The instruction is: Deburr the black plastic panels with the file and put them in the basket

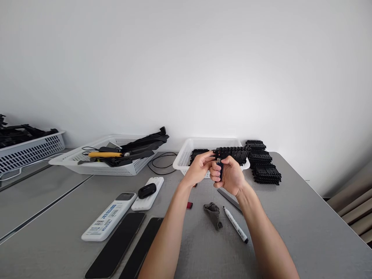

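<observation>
Above the near rim of the right-hand white basket [180, 157], a black ribbed strip [235, 154] is held off the table [186, 248], extending to the right from the hands. The left hand [200, 168] has its fingertips and thumb drawn together in a pinch at the strip's left end. The right hand [232, 177] is wrapped around a slim dark blue piece [221, 169], fingers curled and thumb pressed along it, with the metal end upward beside the strip; the piece is small and partly covered, so it is probably a compact USB-type device, but its type cannot be confirmed. Further black linked parts [199, 154] lie inside the basket, and stacks of similar parts [266, 174] stand on the table to its right. Nearer the front are a crumpled grey cloth [213, 213] and a white marker [235, 224]. Handling, as judged from appearance: the strip is light and likely hard plastic, stiff within each segment but liable to flex at the joints. Grasp it by the solid end segment, and support the free right end if it sags. Avoid squeezing the thin edge teeth, which may snap. The blue piece appears light, rigid and smooth; grip its body, clear of the metal end.
</observation>
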Available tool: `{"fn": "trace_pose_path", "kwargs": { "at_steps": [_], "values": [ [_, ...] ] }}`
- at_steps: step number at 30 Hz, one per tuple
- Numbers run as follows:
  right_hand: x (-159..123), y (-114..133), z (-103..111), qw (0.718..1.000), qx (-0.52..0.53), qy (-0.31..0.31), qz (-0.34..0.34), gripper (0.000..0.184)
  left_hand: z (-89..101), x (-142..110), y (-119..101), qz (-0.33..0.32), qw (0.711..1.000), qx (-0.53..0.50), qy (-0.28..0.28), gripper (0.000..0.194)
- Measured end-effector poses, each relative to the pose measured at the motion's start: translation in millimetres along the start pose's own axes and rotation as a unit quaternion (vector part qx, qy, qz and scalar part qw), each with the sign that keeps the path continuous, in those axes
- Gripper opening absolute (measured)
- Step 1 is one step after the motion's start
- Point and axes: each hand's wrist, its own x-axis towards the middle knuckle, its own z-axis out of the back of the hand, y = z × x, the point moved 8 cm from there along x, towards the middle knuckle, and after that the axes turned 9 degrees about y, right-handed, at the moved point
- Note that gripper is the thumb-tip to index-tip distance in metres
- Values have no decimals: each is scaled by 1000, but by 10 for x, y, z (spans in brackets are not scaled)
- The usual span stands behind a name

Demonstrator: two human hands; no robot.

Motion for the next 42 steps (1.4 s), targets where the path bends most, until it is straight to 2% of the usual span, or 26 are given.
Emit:
{"fn": "trace_pose_path", "kwargs": {
  "at_steps": [6, 11, 21, 30, 35, 42],
  "values": [
    [-16, 23, 18, 1000, 25, 6, -3, 20, -20, -2, 11, 10, 999, -38, 14, 29],
    [-44, 71, 68, 999, 44, 3, 4, 20, 7, -14, 61, 25, 997, -74, 18, 37],
    [-160, 240, 255, 996, 74, -29, 35, 19, 147, -37, 172, 36, 993, -114, -17, 56],
    [-300, 414, 435, 992, 92, -45, 76, 22, 193, -52, 188, 47, 991, -123, -33, 59],
    [-285, 405, 404, 993, 87, -45, 73, 21, 186, -48, 172, 44, 992, -115, -31, 58],
    [-144, 241, 227, 996, 71, -31, 33, 19, 134, -33, 146, 33, 995, -97, -10, 56]
  ]
}}
